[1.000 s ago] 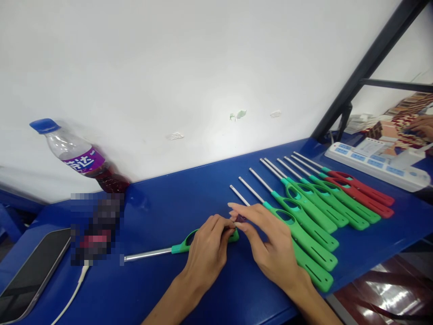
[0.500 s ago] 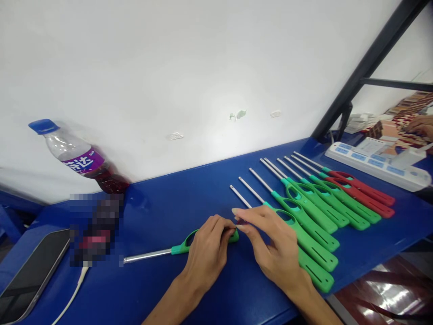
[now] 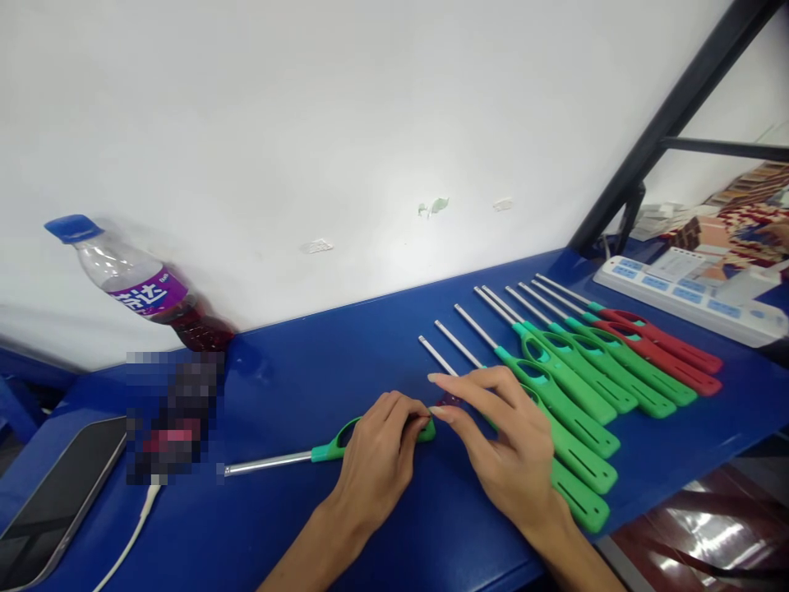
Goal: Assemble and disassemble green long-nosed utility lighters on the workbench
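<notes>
Right there on the blue desk [image 3: 296, 382], the green lighter [image 3: 324, 452] was part-covered by the left hand [image 3: 377, 448], its narrow grip's contents hidden, while a small dark piece [image 3: 449, 400] was pinched by the right hand [image 3: 514, 448]!

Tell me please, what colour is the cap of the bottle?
The bottle cap is blue, clearest in the head view.

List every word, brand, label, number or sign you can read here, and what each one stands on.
"芬达": bottle's purple label, first character partly turned away; smaller print unreadable.
Blue stickers on the power strip: too blurred.
White card: too blurred.
</notes>
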